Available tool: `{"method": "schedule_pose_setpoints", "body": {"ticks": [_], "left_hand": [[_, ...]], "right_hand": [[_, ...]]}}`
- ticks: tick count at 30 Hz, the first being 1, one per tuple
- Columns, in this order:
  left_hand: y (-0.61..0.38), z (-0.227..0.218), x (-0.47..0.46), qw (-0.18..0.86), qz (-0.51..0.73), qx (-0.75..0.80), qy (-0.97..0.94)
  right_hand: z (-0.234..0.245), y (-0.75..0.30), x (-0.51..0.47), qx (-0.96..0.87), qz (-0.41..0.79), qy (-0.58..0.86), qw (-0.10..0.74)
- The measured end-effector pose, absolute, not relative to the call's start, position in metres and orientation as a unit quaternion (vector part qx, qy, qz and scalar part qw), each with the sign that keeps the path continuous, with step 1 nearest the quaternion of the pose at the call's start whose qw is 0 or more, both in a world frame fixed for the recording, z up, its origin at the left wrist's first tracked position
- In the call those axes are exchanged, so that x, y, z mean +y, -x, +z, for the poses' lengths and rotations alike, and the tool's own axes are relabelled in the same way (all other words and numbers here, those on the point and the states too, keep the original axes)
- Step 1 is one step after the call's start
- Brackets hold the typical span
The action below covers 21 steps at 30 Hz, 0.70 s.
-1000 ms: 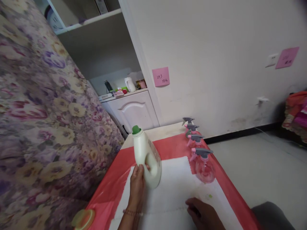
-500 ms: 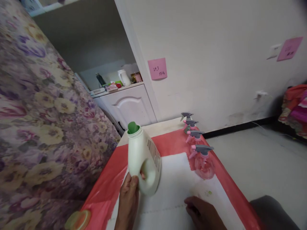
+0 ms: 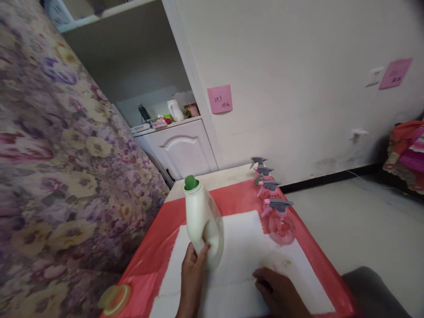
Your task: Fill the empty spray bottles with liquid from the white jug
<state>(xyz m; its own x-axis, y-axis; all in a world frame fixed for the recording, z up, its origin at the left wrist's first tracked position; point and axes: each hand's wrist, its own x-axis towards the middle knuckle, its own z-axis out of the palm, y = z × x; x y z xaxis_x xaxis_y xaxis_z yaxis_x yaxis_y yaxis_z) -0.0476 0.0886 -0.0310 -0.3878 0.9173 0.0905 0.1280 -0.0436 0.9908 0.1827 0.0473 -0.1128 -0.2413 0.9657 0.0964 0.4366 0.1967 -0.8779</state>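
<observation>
The left hand [image 3: 194, 265] grips a pale-green plastic jug [image 3: 196, 210] by its handle [image 3: 198, 236], probably for steadiness, over white cloth [image 3: 241, 238]; whether the curled right hand [image 3: 276, 285] holds anything, I cannot tell.

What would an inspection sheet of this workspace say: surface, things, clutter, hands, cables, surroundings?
Surface: red covering, partly under a white cloth with scalloped edging.
Job's things: pale green detergent-style jug, uncapped, green pour spout in its neck.
Clutter: four trigger spray bottles lined along the right edge; round yellow-green translucent object lower left.
Left hand: gripping the jug by its handle.
Right hand: fingers curled, near the cloth; contact unclear.
Cables: thin pale cable on the floor.
Surroundings: floral curtain left, white cabinet door behind, pink notes on the wall.
</observation>
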Motion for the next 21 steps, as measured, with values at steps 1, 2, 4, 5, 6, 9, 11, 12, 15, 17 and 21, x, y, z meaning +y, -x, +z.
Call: {"method": "schedule_pose_setpoints", "body": {"ticks": [1,2,4,5,6,9,11,12,15,17,21], "left_hand": [[0.045,-0.033,0.088,0.346,0.584,0.597,-0.427],[0.043,-0.034,0.088,0.348,0.593,0.591,-0.422],[0.041,-0.035,0.088,0.351,0.606,0.577,-0.420],[0.041,-0.035,0.088,0.354,0.610,0.569,-0.423],[0.042,-0.034,0.087,0.357,0.615,0.560,-0.427],[0.046,-0.033,0.083,0.348,0.622,0.544,-0.442],[0.046,-0.034,0.079,0.339,0.623,0.548,-0.443],[0.045,-0.034,0.078,0.340,0.618,0.553,-0.443],[0.041,-0.038,0.076,0.344,0.598,0.567,-0.449],[0.040,-0.040,0.077,0.334,0.588,0.579,-0.455],[0.041,-0.045,0.078,0.310,0.578,0.598,-0.461]], "right_hand": [[-0.111,-0.183,0.047,-0.690,0.381,0.505,0.352],[-0.109,-0.183,0.046,-0.688,0.384,0.503,0.355],[-0.105,-0.184,0.044,-0.687,0.386,0.503,0.356],[-0.104,-0.185,0.043,-0.687,0.384,0.504,0.355],[-0.103,-0.186,0.043,-0.689,0.382,0.505,0.354],[-0.102,-0.188,0.042,-0.691,0.378,0.501,0.358],[-0.102,-0.188,0.042,-0.689,0.380,0.497,0.365],[-0.102,-0.187,0.042,-0.688,0.382,0.496,0.367],[-0.102,-0.185,0.042,-0.687,0.385,0.497,0.364],[-0.102,-0.184,0.041,-0.689,0.387,0.498,0.357],[-0.101,-0.183,0.041,-0.691,0.384,0.497,0.356]]}}
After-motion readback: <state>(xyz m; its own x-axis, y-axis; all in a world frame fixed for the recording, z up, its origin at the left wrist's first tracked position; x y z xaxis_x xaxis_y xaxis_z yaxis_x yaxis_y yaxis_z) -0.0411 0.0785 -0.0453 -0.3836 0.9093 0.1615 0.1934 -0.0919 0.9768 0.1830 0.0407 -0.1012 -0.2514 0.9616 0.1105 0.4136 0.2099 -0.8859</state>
